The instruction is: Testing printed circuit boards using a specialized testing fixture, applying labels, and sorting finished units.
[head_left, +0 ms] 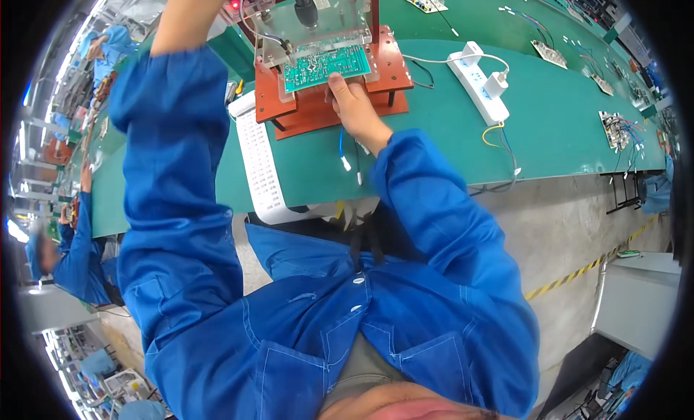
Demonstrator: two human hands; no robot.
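A green circuit board (327,68) lies on the red test fixture (390,64), under its clear plastic upper plate (325,33). My right hand (354,110) grips the board's near edge, the thumb on top and the other fingers hidden below. My left arm reaches up past the fixture's left side. Only the bare wrist (194,15) shows there; the left hand's fingers are cut off by the top of the picture. A black-tipped rod (306,11) stands above the clear plate.
A white power strip (478,87) with plugs lies right of the fixture on the green table (434,156). A printed label sheet (260,160) hangs over the near edge. Loose wire ends (345,160) dangle in front. Wired boards (617,131) lie far right. Another person (76,257) sits at left.
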